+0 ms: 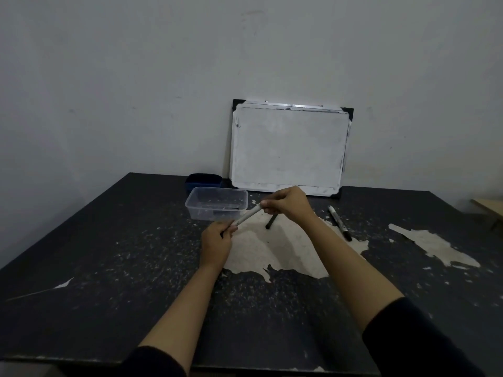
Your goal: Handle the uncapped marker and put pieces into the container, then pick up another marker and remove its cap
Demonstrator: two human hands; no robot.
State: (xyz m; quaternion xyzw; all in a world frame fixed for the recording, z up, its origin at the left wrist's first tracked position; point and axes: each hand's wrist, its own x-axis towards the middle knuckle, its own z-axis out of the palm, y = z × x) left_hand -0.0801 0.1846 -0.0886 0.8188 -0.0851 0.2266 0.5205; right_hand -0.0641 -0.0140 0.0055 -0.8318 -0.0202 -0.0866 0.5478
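At the centre of the frame a light, stiff, smooth marker (246,215) is held above the desk (109,254), its lower end gripped by the left hand (216,242) and its upper end pinched by the right hand (285,204), both ends judged sound holds.

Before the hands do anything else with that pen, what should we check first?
1. Left hand grips the low end of the marker: ok.
2. Right hand pinches its upper end: ok.
3. Black piece under the right hand, maybe a cap: cannot tell whether it is held or lying on the table.
4. Clear plastic box stands just behind the marker, not touching the hands: ok.
5. Second marker lies to the right, apart from both hands: ok.
6. Whiteboard leans upright on the wall: ok.
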